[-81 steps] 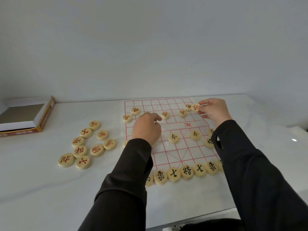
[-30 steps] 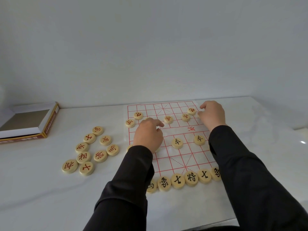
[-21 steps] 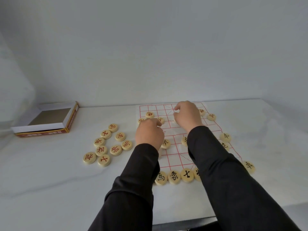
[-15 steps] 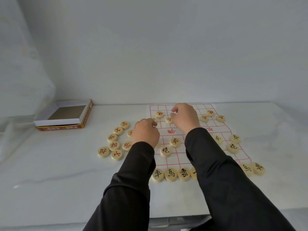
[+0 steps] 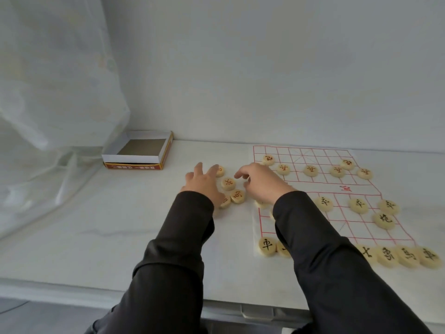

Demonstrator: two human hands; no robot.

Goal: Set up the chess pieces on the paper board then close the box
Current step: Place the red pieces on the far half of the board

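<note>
Both empty — left hand (image 5: 204, 185) splayed, right hand (image 5: 262, 184) loosely curled — so best pinch the red piece (image 5: 228, 183) between them by its rim.

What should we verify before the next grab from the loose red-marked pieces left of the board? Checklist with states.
1. Loose round wooden red-marked pieces reachable: ok, between both hands, beside the board.
2. Left hand free: ok, fingers spread over them.
3. Right hand empty: cannot tell, palm down, fingers curled.
4. Far row of the red-gridded paper board free: ok, bare.
5. Near row of black-marked wooden pieces complete: cannot tell, right sleeve covers part.
6. Red-and-white cardboard box closed: not ok, open.
</note>
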